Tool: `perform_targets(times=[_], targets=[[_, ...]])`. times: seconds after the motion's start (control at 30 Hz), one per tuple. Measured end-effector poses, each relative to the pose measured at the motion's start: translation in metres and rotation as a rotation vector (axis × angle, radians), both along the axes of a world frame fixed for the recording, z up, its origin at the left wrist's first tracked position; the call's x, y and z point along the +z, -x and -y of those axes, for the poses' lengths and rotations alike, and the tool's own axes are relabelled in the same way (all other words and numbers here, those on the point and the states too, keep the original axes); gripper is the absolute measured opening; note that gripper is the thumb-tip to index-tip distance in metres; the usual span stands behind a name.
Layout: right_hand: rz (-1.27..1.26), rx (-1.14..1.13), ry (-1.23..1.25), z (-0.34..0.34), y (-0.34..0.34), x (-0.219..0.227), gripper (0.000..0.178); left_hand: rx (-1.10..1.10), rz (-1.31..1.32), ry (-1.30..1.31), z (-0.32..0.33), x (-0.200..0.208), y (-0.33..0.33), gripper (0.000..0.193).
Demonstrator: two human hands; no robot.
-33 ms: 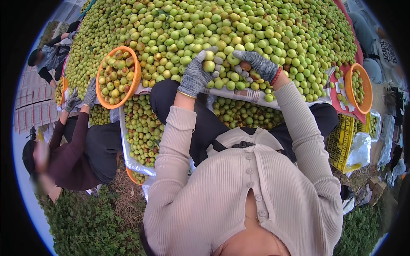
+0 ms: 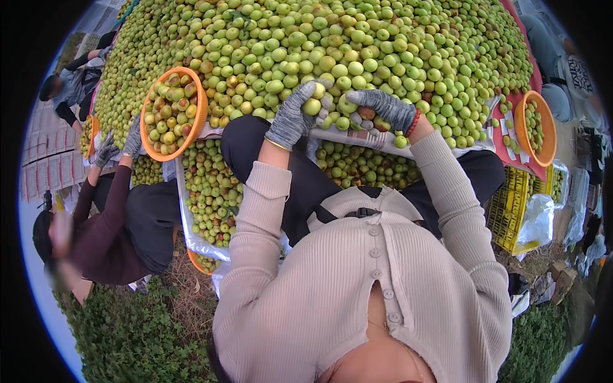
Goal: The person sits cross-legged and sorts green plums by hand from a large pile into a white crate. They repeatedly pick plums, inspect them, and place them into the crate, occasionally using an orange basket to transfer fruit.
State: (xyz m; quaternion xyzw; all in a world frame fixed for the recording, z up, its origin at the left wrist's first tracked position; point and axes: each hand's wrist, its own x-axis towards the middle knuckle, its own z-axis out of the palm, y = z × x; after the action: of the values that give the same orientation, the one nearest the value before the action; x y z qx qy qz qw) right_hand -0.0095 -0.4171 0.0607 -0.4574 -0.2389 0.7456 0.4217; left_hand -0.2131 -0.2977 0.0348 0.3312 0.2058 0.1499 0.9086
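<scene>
A huge heap of small green fruit (image 2: 332, 45) fills the upper half of the view. Both my hands wear grey knit gloves at the heap's near edge. My left hand (image 2: 290, 121) pinches one green fruit (image 2: 311, 106) between thumb and fingers. Just to its right, my right hand (image 2: 383, 108) lies on the heap with its fingers curled around a brownish fruit (image 2: 366, 113). The two hands are almost touching. Below them, between my knees, a lined tray (image 2: 377, 139) holds more of the fruit.
An orange bowl (image 2: 200, 112) of mixed fruit rests at the heap's left edge, another orange bowl (image 2: 549, 137) at the right. A person in a dark red sleeve (image 2: 105, 210) works on my left with gloved hands. A yellow crate (image 2: 511, 214) stands to my right, grass below.
</scene>
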Motion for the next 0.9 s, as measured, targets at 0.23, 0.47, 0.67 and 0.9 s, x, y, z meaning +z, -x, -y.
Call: perform_targets(times=[0.23,0.47,0.67,0.9], targets=[[0.565,0.316,0.176,0.080,0.054,-0.110,0.058,-0.668,-0.927,-0.986,0.079,-0.044,0.012,0.050],[0.744,0.335,0.055,0.088,0.040,-0.096,0.062,-0.741,-0.895,-1.219,0.081,-0.054,0.010,0.051],[0.416,-0.305,-0.259,0.064,-0.014,-0.015,0.032,-0.420,-0.579,-1.257,0.069,-0.003,-0.010,0.028],[0.929,-0.537,-0.413,-0.051,-0.051,-0.010,0.046,-0.232,-0.788,-2.159,0.005,0.003,-0.091,0.043]])
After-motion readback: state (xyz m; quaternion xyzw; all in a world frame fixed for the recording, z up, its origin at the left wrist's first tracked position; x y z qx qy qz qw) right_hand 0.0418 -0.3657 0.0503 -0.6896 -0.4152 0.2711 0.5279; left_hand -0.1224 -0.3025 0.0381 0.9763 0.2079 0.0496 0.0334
